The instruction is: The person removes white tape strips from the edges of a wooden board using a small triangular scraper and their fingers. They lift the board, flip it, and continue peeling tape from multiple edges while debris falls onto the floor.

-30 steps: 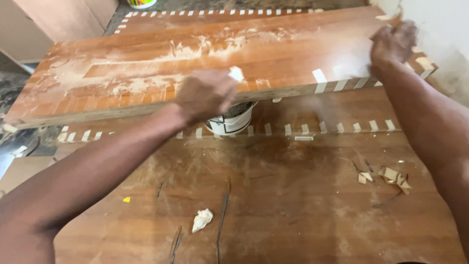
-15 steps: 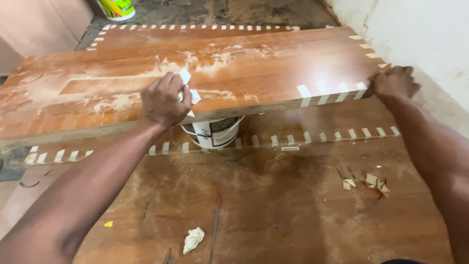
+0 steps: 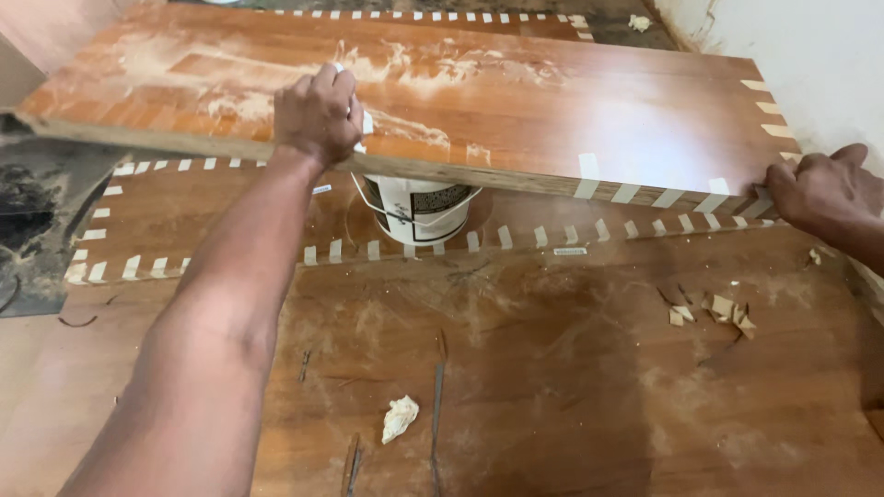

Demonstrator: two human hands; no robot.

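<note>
A long reddish-brown laminated board (image 3: 552,110) lies raised across a white bucket (image 3: 419,210). Pale dusty smears streak its top, and short strips of masking tape mark its near right edge. My left hand (image 3: 318,110) rests fisted on the board's near part, closed on a small white piece that shows only at its edges. My right hand (image 3: 824,193) grips the board's near right corner from the side.
Below lie more brown boards (image 3: 571,368) edged with rows of tape strips. On them sit a crumpled white scrap (image 3: 399,416), several torn tape bits (image 3: 718,308) and thin dark slivers. A white wall (image 3: 810,46) stands at the right, dark floor at the left.
My left hand has slid left along the board with the white piece. My right hand came down from the far right edge to the near right corner. The view has shifted.
</note>
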